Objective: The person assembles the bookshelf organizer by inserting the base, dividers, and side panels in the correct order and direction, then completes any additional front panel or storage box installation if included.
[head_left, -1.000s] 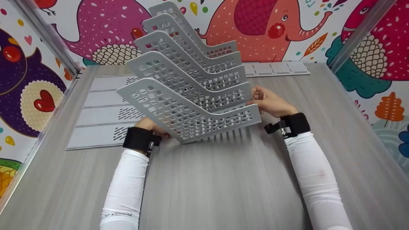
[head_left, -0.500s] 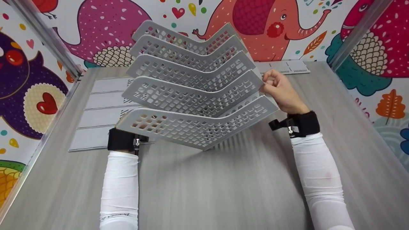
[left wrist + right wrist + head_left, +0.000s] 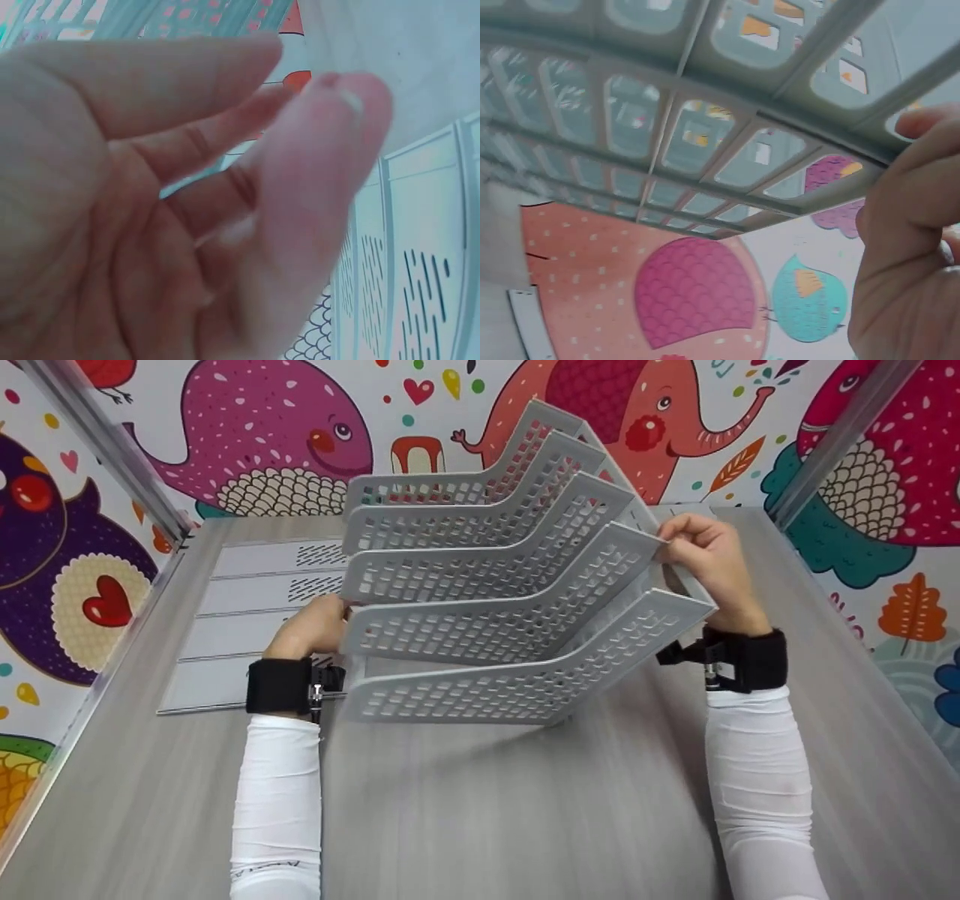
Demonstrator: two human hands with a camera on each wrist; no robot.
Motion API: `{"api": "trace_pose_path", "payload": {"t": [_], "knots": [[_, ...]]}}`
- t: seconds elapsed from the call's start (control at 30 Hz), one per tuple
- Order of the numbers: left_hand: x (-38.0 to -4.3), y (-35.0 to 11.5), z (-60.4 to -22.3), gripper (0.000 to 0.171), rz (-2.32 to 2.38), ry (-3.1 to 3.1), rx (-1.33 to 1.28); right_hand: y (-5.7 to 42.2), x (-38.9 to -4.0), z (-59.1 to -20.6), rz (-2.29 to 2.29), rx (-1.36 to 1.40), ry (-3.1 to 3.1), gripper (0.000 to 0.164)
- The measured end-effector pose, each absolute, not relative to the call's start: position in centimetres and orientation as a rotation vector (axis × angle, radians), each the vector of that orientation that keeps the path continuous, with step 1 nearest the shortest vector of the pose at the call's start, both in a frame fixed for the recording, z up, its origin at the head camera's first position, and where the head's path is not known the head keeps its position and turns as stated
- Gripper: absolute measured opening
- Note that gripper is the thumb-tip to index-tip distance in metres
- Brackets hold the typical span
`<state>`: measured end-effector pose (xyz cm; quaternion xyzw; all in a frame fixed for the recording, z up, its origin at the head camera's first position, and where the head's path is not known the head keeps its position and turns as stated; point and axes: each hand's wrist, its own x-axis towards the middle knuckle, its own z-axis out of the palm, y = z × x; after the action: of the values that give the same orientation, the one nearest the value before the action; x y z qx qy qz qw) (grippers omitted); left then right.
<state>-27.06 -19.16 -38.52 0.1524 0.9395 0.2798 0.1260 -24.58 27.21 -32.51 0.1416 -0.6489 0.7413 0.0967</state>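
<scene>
A grey perforated plastic file rack with several slanted dividers is tilted over the table in the head view. My right hand grips its raised right edge, thumb toward me. The right wrist view shows the fingers at the border of the slotted base. My left hand is at the rack's left end, fingertips hidden there in the head view. Up close in the left wrist view, the left hand is loosely bent with nothing between thumb and fingers, and the rack shows behind the thumb.
A flat light-grey slotted panel lies on the table at the left, behind the left hand. Another flat piece lies along the back, partly covered by the rack and right hand. Cartoon-printed walls enclose the table.
The rack has tipped clockwise, its right side rising and its left side dropping. My right hand moved up and right with it; my left hand came out from behind to the rack's left end.
</scene>
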Motion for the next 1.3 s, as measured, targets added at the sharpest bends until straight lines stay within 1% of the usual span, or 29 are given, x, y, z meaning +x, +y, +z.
{"api": "trace_pose_path", "payload": {"t": [0.07, 0.2, 0.3, 0.47, 0.67, 0.77, 0.93, 1.03, 1.07, 1.2, 1.3], "knots": [[-27.2, -18.9, -38.3, 0.039, 0.872, 2.693, 0.351, 27.6, -24.0, -32.0, 2.236, 0.454, -1.865, 0.029], [-27.3, -18.5, -38.1, 0.044, 0.878, 2.671, 0.300, 28.1, -22.7, -31.1, 2.251, 0.504, -1.808, 0.030], [-27.3, -18.2, -38.2, 0.042, 0.847, 2.706, 0.345, 28.2, -21.9, -30.6, 2.204, 0.510, -1.823, 0.029], [-27.3, -17.1, -38.4, 0.040, 0.779, 2.714, 0.436, 28.2, -21.0, -30.2, 2.079, 0.470, -1.913, 0.019], [-27.2, -15.6, -38.7, 0.043, 0.715, 2.663, 0.579, 28.4, -20.7, -30.0, 2.014, 0.439, -1.992, 0.016], [-27.2, -14.8, -38.8, 0.042, 0.719, 2.656, 0.639, 28.6, -20.6, -30.0, 2.014, 0.459, -2.023, 0.014], [-26.7, -13.7, -39.3, 0.042, 0.690, 2.641, 0.656, 29.4, -20.9, -30.1, 2.014, 0.440, -2.051, 0.011], [-26.6, -13.3, -39.7, 0.044, 0.671, 2.626, 0.648, 29.8, -22.1, -30.0, 2.041, 0.361, -2.074, 0.015], [-26.7, -13.2, -39.7, 0.044, 0.670, 2.624, 0.647, 29.9, -22.6, -29.8, 2.013, 0.338, -2.132, 0.019], [-27.0, -13.3, -39.6, 0.043, 0.637, 2.660, 0.631, 29.9, -24.5, -28.4, 1.690, 0.309, -2.520, 0.046], [-27.0, -14.1, -39.6, 0.046, 0.576, 2.714, 0.522, 29.6, -25.6, -27.3, 1.439, 0.364, -2.803, 0.063]]}}
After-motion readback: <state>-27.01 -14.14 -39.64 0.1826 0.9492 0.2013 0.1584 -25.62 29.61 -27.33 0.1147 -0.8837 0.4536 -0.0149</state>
